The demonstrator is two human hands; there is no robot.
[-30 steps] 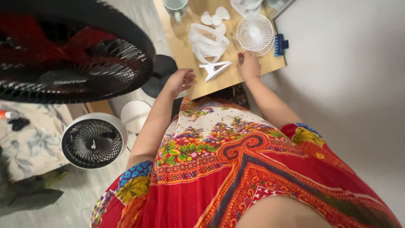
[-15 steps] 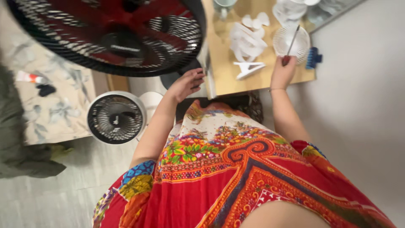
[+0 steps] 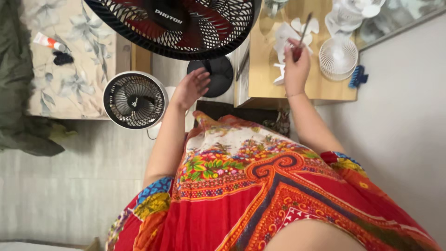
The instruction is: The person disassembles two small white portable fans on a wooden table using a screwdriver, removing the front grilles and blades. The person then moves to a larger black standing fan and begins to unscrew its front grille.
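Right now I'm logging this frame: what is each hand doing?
Left hand: open, holding nothing, near the small black fan.
Right hand: closed on a red-handled screwdriver.

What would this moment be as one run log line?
right hand: holds screwdriver over table | left hand: empty, open, near black fan | white grille: on table

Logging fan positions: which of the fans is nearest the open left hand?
The large black-grilled fan with red blades, just above the left hand. The small round black fan sits farther left on the floor.
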